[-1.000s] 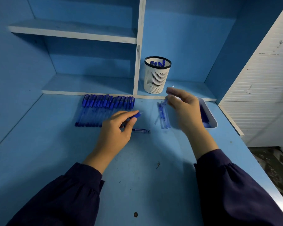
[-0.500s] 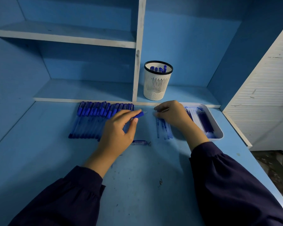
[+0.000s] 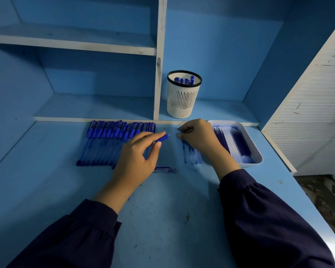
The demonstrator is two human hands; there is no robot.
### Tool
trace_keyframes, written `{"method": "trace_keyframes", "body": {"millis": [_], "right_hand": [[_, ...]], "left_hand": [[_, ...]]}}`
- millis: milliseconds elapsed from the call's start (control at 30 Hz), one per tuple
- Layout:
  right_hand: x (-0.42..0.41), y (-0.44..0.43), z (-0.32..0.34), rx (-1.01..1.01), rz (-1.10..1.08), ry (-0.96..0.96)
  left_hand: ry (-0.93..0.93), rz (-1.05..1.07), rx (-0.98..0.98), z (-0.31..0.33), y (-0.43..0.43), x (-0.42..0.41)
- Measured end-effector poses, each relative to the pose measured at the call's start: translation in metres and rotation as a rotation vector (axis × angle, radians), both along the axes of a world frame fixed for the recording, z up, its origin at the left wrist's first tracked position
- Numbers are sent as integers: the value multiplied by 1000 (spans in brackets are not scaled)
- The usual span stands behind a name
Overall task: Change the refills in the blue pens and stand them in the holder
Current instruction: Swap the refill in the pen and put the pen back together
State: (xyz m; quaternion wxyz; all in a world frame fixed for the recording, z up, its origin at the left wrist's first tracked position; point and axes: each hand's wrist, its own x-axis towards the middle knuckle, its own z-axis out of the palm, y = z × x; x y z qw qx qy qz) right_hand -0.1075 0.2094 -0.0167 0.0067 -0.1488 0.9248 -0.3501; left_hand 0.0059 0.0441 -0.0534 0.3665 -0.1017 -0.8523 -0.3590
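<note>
My left hand (image 3: 137, 159) grips a blue pen (image 3: 161, 138) by its barrel, its grip end pointing right. Just right of that end, my right hand (image 3: 198, 137) pinches a thin refill (image 3: 190, 130) over a small pile of loose refills (image 3: 191, 156) on the desk. A row of several capped blue pens (image 3: 108, 142) lies at the left, under the shelf edge. A pen cap (image 3: 165, 169) lies on the desk below my left hand. The white slotted holder (image 3: 183, 96) stands on the low shelf with several blue pens in it.
A white tray (image 3: 256, 151) with several refills sits at the right, touching the shelf edge. A white vertical divider (image 3: 160, 60) rises left of the holder. The desk's right edge (image 3: 306, 200) drops off beside a white slatted panel (image 3: 317, 105).
My right hand came from above the tray's left side to the left and down onto the refill pile. My left hand lifted the pen slightly toward it. The camera tilted a little.
</note>
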Motion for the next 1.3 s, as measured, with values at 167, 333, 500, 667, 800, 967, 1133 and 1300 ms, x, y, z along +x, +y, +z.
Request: {"method": "trace_keyframes", "body": {"millis": [167, 333, 500, 667, 800, 967, 1133, 1300], "right_hand": [[6, 23, 11, -115, -44, 47], [10, 76, 24, -31, -160, 102], [15, 111, 23, 153, -213, -30], [15, 113, 22, 165, -211, -63], [14, 112, 20, 162, -201, -43], [13, 111, 18, 195, -195, -47], [11, 109, 15, 188, -220, -44], [11, 111, 13, 193, -212, -26]], "left_hand": [[-4, -10, 18, -1, 0, -1], [3, -16, -5, -1, 1, -1], [2, -47, -28, -1, 4, -1], [-13, -74, -52, 0, 6, 0], [-17, -71, -66, 0, 5, 2], [-21, -69, -66, 0, 6, 3], [-19, -76, -64, 0, 6, 3], [-28, -67, -63, -2, 5, 4]]}}
